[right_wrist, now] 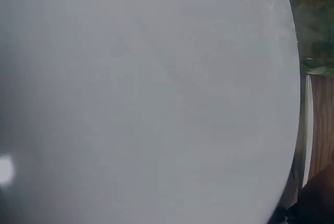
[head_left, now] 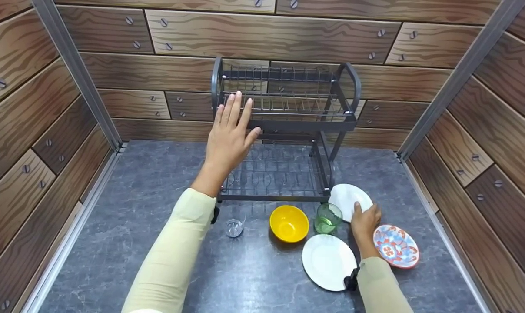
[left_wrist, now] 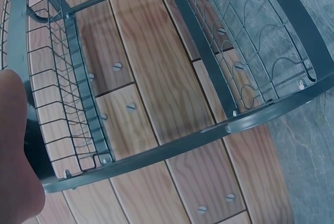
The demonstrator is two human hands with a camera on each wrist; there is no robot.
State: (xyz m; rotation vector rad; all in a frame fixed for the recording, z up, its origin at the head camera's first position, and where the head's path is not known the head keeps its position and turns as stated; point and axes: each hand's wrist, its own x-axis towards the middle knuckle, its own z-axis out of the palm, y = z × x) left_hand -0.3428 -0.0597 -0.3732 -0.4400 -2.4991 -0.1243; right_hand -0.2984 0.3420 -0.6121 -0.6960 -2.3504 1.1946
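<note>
My left hand [head_left: 228, 142] is held flat with fingers spread, overlapping the left front of the dark two-tier dish rack [head_left: 306, 126] in the head view. Part of that hand shows at the left edge of the left wrist view, beside the rack's wire shelf [left_wrist: 62, 109]. With the thumb over its face and fingers at its edge, my right hand [head_left: 365, 224] grips a tilted white plate [head_left: 347, 201] by the rack's right front corner. A smooth white surface [right_wrist: 156, 93] fills most of the right wrist view.
In front of the rack stand a small clear glass cup [head_left: 234, 228], a yellow bowl [head_left: 289, 223] and a green glass [head_left: 327, 219]. Another white plate [head_left: 329, 261] lies nearer. A patterned dish [head_left: 396, 246] sits right of my right wrist. Wood-patterned walls [head_left: 262, 37] enclose the grey surface.
</note>
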